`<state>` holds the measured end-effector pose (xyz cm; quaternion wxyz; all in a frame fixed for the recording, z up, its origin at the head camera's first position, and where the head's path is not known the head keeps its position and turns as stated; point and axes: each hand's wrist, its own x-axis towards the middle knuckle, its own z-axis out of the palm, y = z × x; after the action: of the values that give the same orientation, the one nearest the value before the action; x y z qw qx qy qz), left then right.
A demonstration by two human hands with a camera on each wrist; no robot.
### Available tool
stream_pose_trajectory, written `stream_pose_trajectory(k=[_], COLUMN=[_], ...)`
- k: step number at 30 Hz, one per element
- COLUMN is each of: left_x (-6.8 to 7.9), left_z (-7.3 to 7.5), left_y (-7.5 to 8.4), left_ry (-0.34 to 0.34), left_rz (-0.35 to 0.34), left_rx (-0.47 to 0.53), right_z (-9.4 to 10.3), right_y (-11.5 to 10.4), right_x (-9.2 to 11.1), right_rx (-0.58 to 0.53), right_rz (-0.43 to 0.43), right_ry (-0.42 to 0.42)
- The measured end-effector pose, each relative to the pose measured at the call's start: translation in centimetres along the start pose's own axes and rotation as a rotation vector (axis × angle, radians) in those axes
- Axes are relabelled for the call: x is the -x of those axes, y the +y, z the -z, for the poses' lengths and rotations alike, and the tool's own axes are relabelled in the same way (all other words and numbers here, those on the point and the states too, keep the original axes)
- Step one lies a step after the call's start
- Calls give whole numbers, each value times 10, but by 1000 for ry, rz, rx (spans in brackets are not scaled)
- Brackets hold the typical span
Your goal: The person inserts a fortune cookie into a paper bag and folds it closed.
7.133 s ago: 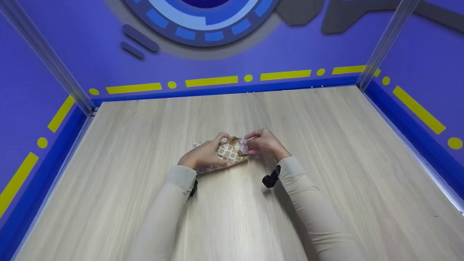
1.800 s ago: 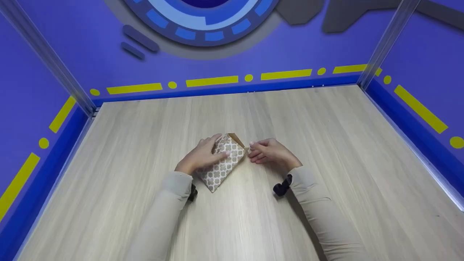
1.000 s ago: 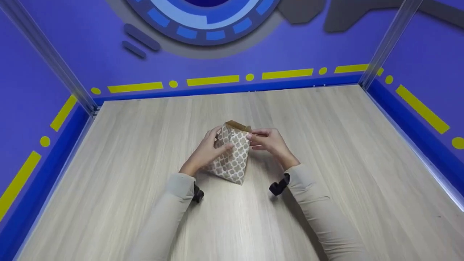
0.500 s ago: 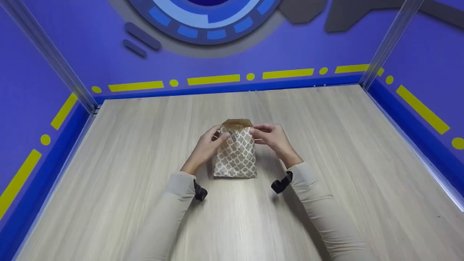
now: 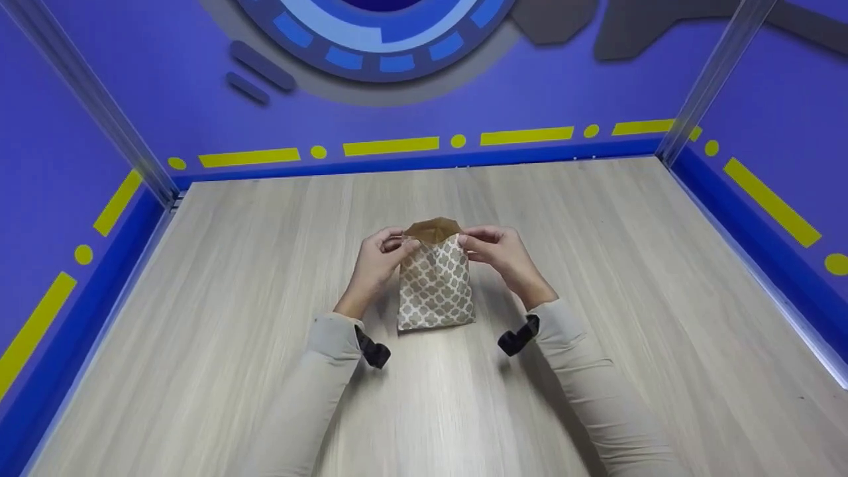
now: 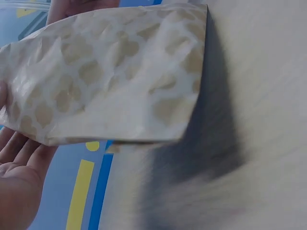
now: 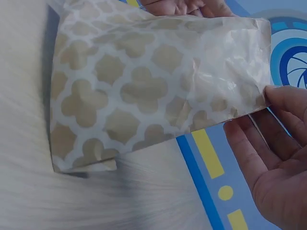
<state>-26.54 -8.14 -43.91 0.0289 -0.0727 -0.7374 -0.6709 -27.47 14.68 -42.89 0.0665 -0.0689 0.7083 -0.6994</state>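
Note:
A tan paper bag (image 5: 436,285) with a white lattice print is held up between both hands, its mouth toward the back wall. The plain brown inside shows at the mouth, which gapes a little. My left hand (image 5: 381,262) pinches the mouth's left edge between thumb and fingers. At the right edge my right hand (image 5: 502,255) does the same. In the right wrist view the paper bag (image 7: 120,81) looks creased near the mouth, with the thumb on its near face. The left wrist view shows the paper bag (image 6: 105,72) raised off the table, casting a shadow.
The wood-grain table (image 5: 252,265) spreads around the hands. Blue panels with yellow marks, such as the back wall (image 5: 397,119), enclose it on three sides. A black wrist camera (image 5: 374,351) sits on the left wrist, another black wrist camera (image 5: 519,336) on the right.
The bag has turned from slanted to nearly straight, and its mouth has opened wider. A pale piece that the right hand pinched at the mouth earliest is out of sight. My left hand has shifted to the mouth.

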Motion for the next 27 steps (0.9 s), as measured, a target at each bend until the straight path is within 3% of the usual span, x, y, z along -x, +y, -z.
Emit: stream_pose_trajectory(k=[5, 11, 27], left_x=[2, 2, 3], left_z=[-4, -7, -8], left_y=[0, -1, -2], left_ry=[44, 95, 166], left_rz=[28, 50, 49], left_rx=[11, 43, 69], right_z=[0, 0, -4], right_y=[1, 2, 4], right_x=[2, 3, 0], right_rx=[-57, -50, -14], right_rz=[-18, -9, 8], right_ry=[-17, -49, 65])
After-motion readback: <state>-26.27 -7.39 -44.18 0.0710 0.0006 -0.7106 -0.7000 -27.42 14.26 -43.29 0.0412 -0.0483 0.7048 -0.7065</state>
